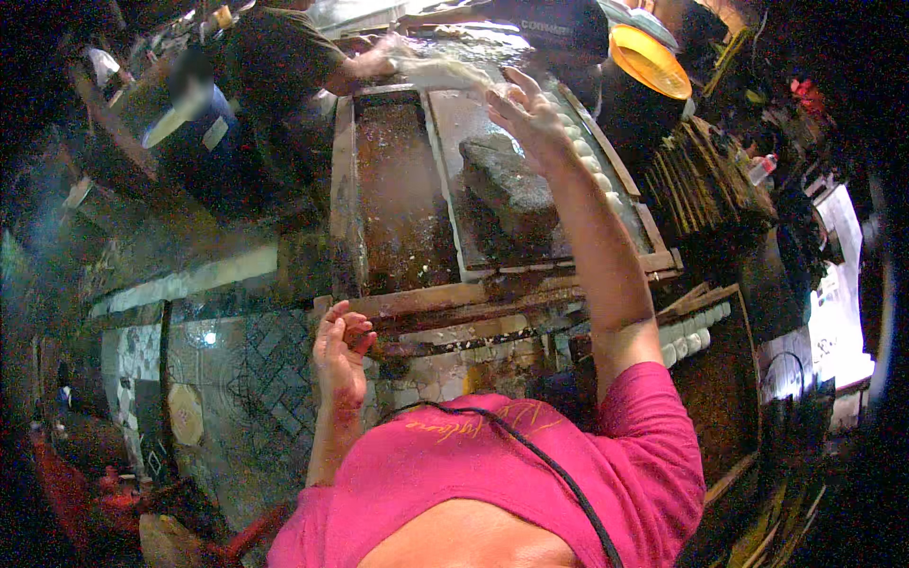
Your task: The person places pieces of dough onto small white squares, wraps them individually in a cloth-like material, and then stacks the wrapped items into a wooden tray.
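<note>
My right hand (525, 121) reaches out over the far right of a wooden-framed work table, fingers spread beside one end of a pale, stretched length of what looks like dough (451, 73). Whether my fingers grip it cannot be told. Another person's hand (387, 57) is at its other end. Rounded white dough pieces (586, 153) lie in a row along the table's right side, past my forearm. My left hand (344, 348) is raised near the table's near left corner, fingers loosely curled, holding nothing visible.
A dark block (504, 181) lies on the table, right of a brown recessed panel (405, 192). An orange basin (650, 62) is at the upper right, above stacked wooden slatted trays (703, 177). More white pieces (685, 346) sit on a tray at right. Another person (284, 64) stands at the far left side.
</note>
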Motion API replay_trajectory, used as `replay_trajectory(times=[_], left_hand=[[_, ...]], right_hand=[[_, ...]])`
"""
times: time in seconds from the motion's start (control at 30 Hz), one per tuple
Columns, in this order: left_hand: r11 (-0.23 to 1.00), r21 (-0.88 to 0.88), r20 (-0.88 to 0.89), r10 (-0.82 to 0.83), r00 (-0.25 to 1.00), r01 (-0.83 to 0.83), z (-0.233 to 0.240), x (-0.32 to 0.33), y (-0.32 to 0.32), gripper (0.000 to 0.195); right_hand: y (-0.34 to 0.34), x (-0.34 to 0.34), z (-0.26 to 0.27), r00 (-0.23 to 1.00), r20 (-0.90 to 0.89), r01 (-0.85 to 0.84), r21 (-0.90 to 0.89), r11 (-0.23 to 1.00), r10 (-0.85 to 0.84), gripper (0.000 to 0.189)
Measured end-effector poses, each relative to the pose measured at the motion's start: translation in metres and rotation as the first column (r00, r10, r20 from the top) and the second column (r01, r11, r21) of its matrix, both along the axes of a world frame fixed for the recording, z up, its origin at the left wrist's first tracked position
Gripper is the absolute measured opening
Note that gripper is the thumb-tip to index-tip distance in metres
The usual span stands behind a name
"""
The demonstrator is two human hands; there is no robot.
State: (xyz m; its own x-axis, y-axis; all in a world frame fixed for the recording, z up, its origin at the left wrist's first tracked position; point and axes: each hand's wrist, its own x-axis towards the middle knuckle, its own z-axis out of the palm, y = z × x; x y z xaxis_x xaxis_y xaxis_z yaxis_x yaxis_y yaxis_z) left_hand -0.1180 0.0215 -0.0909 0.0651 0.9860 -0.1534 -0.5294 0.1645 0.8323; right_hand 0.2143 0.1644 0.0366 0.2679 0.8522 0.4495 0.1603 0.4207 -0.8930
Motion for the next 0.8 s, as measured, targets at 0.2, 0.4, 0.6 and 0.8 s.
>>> replay_trajectory(times=[0.2, 0.4, 0.6, 0.8], left_hand=[[0.992, -0.041, -0.015, 0.119, 0.993, -0.120, 0.000, 0.011, -0.007, 0.025], [0.953, -0.101, -0.024, 0.286, 0.958, -0.286, -0.015, -0.018, -0.019, 0.025], [0.935, -0.097, 0.027, 0.345, 0.938, -0.341, -0.017, -0.050, -0.034, 0.026], [0.934, -0.099, 0.077, 0.352, 0.933, -0.344, -0.032, -0.092, -0.046, 0.024]], right_hand=[[0.014, 0.040, -0.052, 0.727, 0.686, 0.317, -0.338, 0.886, 0.001, 0.082], [-0.013, 0.017, -0.067, 0.389, 0.897, 0.527, -0.403, 0.749, 0.209, 0.104], [0.008, 0.033, -0.062, 0.523, 0.815, 0.361, -0.478, 0.800, 0.250, 0.108], [0.003, 0.008, -0.075, 0.558, 0.811, 0.340, -0.417, 0.843, 0.176, 0.104]])
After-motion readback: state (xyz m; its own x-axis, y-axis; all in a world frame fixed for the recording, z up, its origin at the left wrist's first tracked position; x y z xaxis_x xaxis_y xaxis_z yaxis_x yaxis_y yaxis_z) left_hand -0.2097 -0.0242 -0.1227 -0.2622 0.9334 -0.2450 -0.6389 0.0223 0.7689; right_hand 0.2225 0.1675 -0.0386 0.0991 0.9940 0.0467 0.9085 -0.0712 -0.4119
